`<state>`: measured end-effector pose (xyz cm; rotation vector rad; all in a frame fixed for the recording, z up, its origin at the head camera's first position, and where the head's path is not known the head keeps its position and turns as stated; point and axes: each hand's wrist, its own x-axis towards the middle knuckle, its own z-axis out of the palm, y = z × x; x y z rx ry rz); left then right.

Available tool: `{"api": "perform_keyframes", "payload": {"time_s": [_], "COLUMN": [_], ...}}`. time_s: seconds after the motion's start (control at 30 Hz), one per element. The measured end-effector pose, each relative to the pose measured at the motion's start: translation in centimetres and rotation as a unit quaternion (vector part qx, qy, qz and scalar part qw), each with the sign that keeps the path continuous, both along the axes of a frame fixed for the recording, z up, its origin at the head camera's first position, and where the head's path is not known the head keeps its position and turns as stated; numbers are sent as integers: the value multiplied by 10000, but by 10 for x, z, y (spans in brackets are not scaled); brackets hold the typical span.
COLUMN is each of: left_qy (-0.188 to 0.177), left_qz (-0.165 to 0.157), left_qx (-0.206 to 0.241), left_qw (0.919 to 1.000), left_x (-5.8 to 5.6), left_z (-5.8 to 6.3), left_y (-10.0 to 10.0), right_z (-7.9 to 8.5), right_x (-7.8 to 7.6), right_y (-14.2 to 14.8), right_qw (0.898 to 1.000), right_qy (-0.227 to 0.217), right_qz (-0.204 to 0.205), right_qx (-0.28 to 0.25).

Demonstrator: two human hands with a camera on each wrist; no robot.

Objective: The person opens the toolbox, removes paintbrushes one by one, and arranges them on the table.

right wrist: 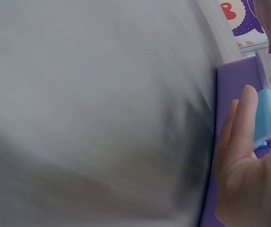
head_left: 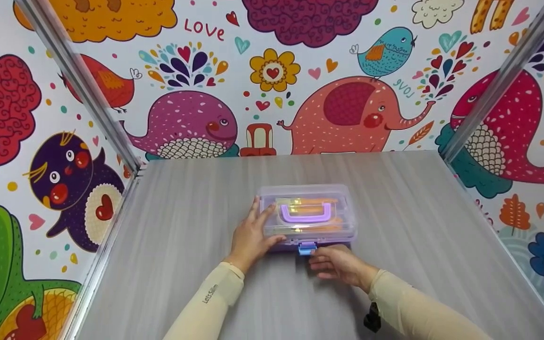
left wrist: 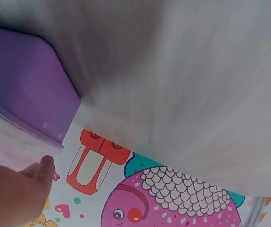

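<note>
A storage box with a see-through lid and a purple base sits mid-table. On its lid is a lilac handle, and a blue latch hangs at the front. Through the lid, orange and yellow things show, too blurred to name. My left hand rests on the lid's left side, fingers spread, thumb near the front edge. At the front, my right hand pinches the latch between thumb and fingers, as the right wrist view shows around the blue latch. The left wrist view shows the purple base beside the left hand.
The box stands on a grey wood-grain table. Walls printed with cartoon animals enclose the back and sides. Metal posts rise at the back corners, and a metal rail runs along the left edge.
</note>
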<state>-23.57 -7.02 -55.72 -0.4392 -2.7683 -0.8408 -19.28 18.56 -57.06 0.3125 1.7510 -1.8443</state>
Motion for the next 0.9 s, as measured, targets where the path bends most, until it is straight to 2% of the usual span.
{"api": "perform_keyframes", "payload": {"time_s": [0.4,0.57,0.7,0.9], "left_qy": [208,103,58,-7], "left_qz": [-24,-32,-25,-2], "left_qx": [-83,-58,-57,-98], "left_qw": [9997,9999,10000,10000], "left_x": [0,0,0,0], "left_z": [0,-1,-1,0], "left_y": [-1,0,1,0], "right_z": [1,4,9,18], "right_x": [2,4,6,5], "right_y": [5,19,40,74], "right_qw": [9976,9950,9882,9729], "right_qy": [307,561,890,1304], "right_qz": [272,290,264,199], "right_qx": [561,776,1214,1901]}}
